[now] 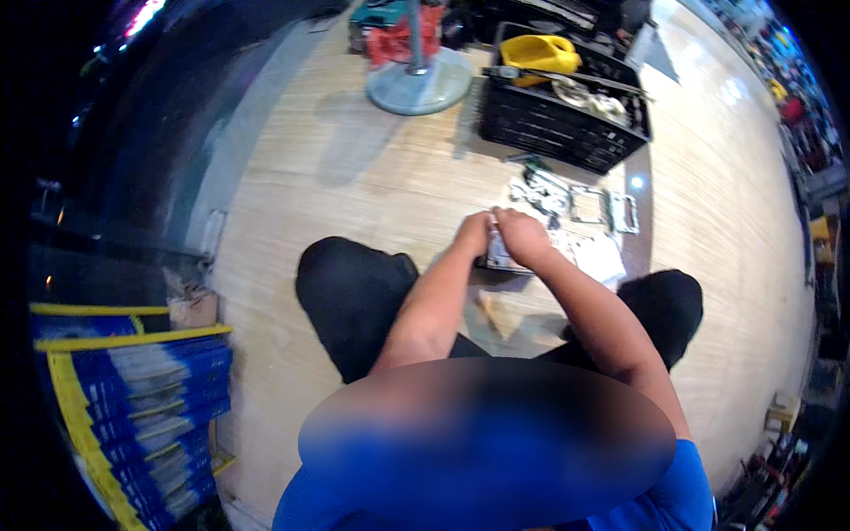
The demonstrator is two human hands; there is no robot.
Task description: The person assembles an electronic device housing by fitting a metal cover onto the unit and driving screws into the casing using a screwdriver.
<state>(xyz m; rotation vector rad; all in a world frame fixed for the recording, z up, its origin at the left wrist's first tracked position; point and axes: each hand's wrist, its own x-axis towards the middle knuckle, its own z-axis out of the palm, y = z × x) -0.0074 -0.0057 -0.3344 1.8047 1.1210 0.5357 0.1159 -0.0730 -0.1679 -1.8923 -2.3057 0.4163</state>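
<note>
I sit on a wooden floor with my knees spread in dark trousers. Both hands meet in front of me over a small grey metal part [498, 255]. My left hand [473, 234] grips its left side. My right hand [522, 237] closes over its top and right side. The part is mostly hidden by my fingers, and the picture is blurred. Just beyond the hands lie several small metal frames and brackets [589, 208] and a white sheet [600, 257] on the floor.
A black plastic crate [558, 124] stands ahead, holding a yellow jug [540, 53] and metal pieces. A round grey stand base [419, 84] sits to its left. Blue and yellow stacked racks [133, 398] stand at my left. Cluttered shelves line the right edge.
</note>
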